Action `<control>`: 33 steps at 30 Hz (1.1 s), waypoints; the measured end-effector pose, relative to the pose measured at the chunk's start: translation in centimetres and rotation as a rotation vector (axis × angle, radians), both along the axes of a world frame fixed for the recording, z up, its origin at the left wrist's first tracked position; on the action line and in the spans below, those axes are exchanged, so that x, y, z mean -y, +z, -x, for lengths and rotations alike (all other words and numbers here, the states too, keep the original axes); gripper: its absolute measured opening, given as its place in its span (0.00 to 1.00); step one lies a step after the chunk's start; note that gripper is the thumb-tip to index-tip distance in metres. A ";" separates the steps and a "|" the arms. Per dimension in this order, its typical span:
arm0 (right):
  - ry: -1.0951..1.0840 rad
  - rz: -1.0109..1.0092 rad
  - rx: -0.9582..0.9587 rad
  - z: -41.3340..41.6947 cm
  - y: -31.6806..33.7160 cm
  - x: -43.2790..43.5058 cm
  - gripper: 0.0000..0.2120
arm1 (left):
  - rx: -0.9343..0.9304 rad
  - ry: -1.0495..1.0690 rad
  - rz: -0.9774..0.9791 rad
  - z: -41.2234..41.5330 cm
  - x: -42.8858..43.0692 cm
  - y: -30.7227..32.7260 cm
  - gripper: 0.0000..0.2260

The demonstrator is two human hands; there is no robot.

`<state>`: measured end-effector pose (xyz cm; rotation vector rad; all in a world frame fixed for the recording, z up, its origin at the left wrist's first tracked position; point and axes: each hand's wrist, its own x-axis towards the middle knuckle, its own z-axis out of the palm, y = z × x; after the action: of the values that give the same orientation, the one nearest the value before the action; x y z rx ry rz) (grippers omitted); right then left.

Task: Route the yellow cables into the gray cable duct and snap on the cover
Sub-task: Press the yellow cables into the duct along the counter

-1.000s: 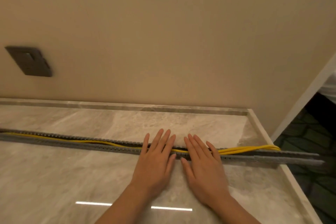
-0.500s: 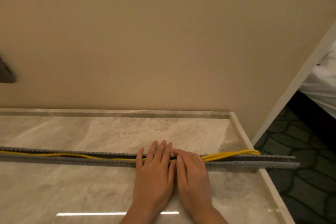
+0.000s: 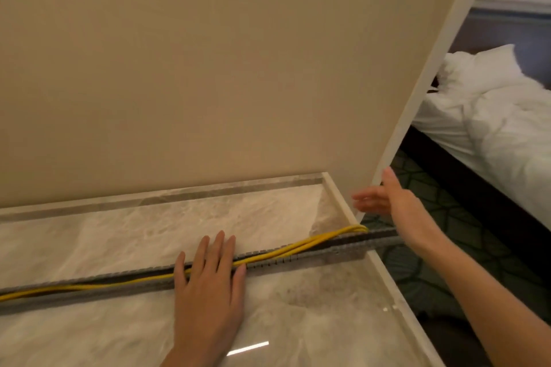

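A long gray slotted cable duct (image 3: 298, 259) lies across the marble countertop (image 3: 119, 232), its right end jutting past the counter's edge. Yellow cables (image 3: 313, 243) run inside it on the left and rise out over its far wall toward the right end, looping at the counter's corner. My left hand (image 3: 210, 283) lies flat, fingers spread, pressing on the duct and cables. Beyond the counter's right edge, my right hand (image 3: 384, 198) is in the air above the duct's overhanging end, open, fingers pointing left, blurred. No cover is in view.
A beige wall (image 3: 208, 68) rises right behind the counter and ends in a white corner trim (image 3: 417, 92). To the right, lower down, are patterned carpet (image 3: 447, 217) and a bed with white bedding (image 3: 501, 116).
My right hand has left the duct and swung right, past the counter's edge into the air. The left hand stays pressing on the duct. The camera has turned right, revealing the bed.
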<state>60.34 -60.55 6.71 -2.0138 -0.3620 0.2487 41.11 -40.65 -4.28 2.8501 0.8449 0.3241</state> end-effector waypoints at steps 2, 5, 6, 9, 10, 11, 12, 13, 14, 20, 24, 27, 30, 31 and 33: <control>0.006 -0.005 -0.138 -2.3 0.7 2.0 0.38 | 0.015 0.010 -0.024 -0.4 0.4 0.5 0.31; 0.104 -0.014 -0.329 -5.4 -0.2 4.8 0.42 | 0.009 -0.024 0.000 -1.6 2.0 1.3 0.29; 0.146 -0.017 -0.398 -6.3 -0.9 5.6 0.45 | 0.014 -0.014 0.031 -2.3 2.8 1.3 0.30; 0.203 -0.057 -0.573 -7.6 -4.0 7.0 0.48 | 0.040 0.094 0.077 -3.9 4.6 0.8 0.34; 0.224 -0.071 -0.621 -7.7 -4.9 7.1 0.48 | 0.025 0.118 0.088 -4.2 4.9 0.6 0.33; 0.229 -0.074 -0.655 -8.0 -6.0 7.2 0.48 | 0.006 0.136 0.089 -4.5 5.3 0.7 0.31; 0.199 -0.074 -0.678 -8.3 -7.2 7.3 0.48 | -0.006 0.159 0.078 -4.6 5.4 0.8 0.30; 0.157 -0.089 -0.703 -8.5 -8.6 7.3 0.48 | -0.017 0.177 0.060 -4.5 5.4 0.7 0.29; 0.111 -0.111 -0.742 -8.7 -9.9 7.0 0.48 | -0.019 0.186 0.047 -4.4 5.4 0.7 0.28; 0.113 -0.315 -0.825 -7.4 -13.8 5.9 0.27 | -0.017 0.238 -0.003 -4.6 5.5 0.3 0.25; -0.005 -0.462 -0.788 -7.4 -13.6 6.2 0.39 | 0.001 0.234 -0.033 -4.6 5.7 0.6 0.24; -0.013 -0.567 -0.671 -8.0 -12.9 6.8 0.38 | 0.020 0.224 -0.055 -4.6 5.7 0.6 0.24; 0.044 -0.610 -0.526 -8.2 -11.1 6.9 0.42 | 0.033 0.223 -0.057 -4.6 5.8 0.6 0.24; 0.025 -0.626 -0.475 -8.3 -10.4 6.9 0.42 | 0.035 0.224 -0.050 -4.6 5.8 0.5 0.24; -0.020 -0.629 -0.330 -8.3 -9.5 6.7 0.41 | 0.044 0.223 -0.047 -4.5 5.9 0.5 0.25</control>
<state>68.60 -67.28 -2.77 -1.3290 -0.1773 0.3933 45.63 -46.53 -3.75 2.7828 1.1635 0.4368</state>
